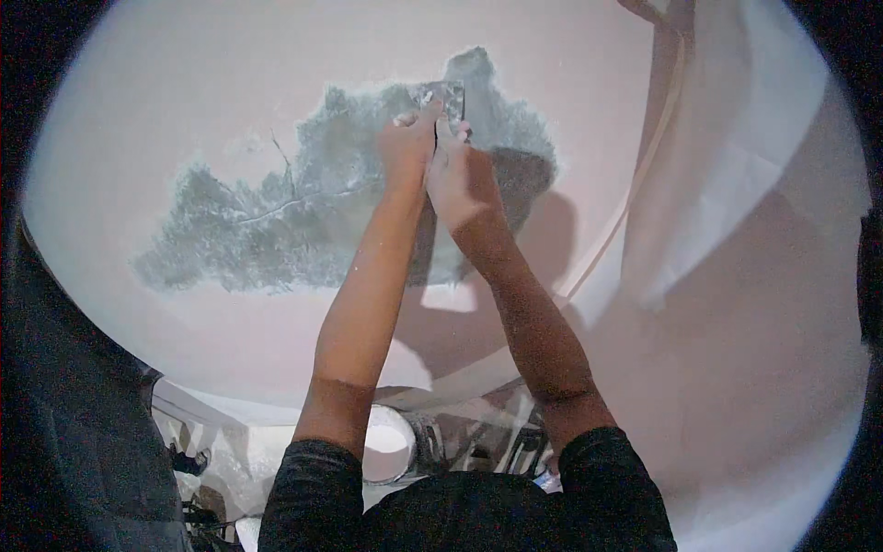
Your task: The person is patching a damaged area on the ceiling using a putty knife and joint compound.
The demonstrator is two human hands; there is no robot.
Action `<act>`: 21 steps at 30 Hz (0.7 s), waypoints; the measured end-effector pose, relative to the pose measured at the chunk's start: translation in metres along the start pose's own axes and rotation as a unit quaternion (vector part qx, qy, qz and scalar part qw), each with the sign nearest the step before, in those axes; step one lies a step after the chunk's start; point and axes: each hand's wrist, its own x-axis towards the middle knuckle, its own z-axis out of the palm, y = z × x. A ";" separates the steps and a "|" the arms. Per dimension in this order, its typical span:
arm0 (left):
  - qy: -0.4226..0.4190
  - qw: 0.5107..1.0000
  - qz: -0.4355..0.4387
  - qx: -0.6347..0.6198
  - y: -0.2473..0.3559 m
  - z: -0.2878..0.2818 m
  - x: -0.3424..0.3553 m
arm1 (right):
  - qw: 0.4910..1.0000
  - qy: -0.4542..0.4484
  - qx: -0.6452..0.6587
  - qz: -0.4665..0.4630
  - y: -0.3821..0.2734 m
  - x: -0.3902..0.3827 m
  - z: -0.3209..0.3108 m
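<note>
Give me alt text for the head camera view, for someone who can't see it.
A person's left hand and right hand together hold a flat tool at a ragged grey patch on a pale surface. A thin, crack-like line crosses the patch's left side.

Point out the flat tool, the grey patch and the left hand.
Flat tool (451,91): head view, on its upper part, beyond the thumbs.
Grey patch (336,166): head view, on its surface left of the forearms.
Left hand (406,149): head view, on the back of the hand.

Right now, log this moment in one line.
left hand: gripping scraper | right hand: gripping scraper | scraper: over grey patch
</note>
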 end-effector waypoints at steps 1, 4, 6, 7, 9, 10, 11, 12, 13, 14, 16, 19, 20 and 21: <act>0.007 1.000 0.018 -0.010 0.007 -0.001 -0.002 | 1.000 0.003 0.008 0.005 -0.006 0.002 -0.005; 0.039 0.998 0.047 -0.032 -0.010 0.002 0.002 | 0.998 -0.021 0.040 0.044 0.001 0.003 0.001; 0.059 0.995 0.059 -0.049 -0.019 0.007 0.016 | 0.994 -0.044 0.060 0.076 0.003 0.006 0.006; 0.041 0.990 0.092 -0.101 -0.017 0.008 0.023 | 0.999 -0.026 0.026 0.034 -0.003 0.010 0.004; 0.018 0.980 0.121 -0.155 -0.010 0.012 0.017 | 1.000 -0.006 -0.012 -0.006 -0.004 0.013 -0.004; -0.003 0.981 0.065 -0.181 0.005 0.014 -0.001 | 0.999 0.016 0.011 -0.033 0.004 0.012 -0.013; -0.013 0.980 0.017 -0.200 0.018 0.006 -0.008 | 0.996 0.037 0.046 -0.068 0.002 0.010 -0.017; -0.004 0.980 0.023 -0.198 0.009 0.003 -0.003 | 0.995 0.036 0.054 -0.075 0.004 0.004 -0.017; -0.024 0.980 0.011 -0.198 -0.012 -0.004 0.007 | 0.988 0.070 0.054 -0.125 0.006 -0.007 -0.010; -0.054 0.977 -0.003 -0.207 -0.022 -0.002 0.014 | 0.978 0.110 0.042 -0.171 0.015 -0.011 -0.008; -0.092 0.966 -0.022 -0.240 0.003 0.002 -0.013 | 0.968 0.130 0.047 -0.210 0.038 -0.009 -0.014; -0.141 0.958 -0.021 -0.250 0.008 -0.005 -0.026 | 0.973 0.077 0.033 -0.215 0.056 -0.006 -0.012; -0.161 0.962 -0.025 -0.220 0.005 -0.005 -0.025 | 0.978 0.076 0.065 -0.185 0.058 -0.006 -0.008; -0.182 0.964 -0.030 -0.189 0.002 -0.004 -0.025 | 0.981 0.074 0.096 -0.152 0.058 -0.008 -0.008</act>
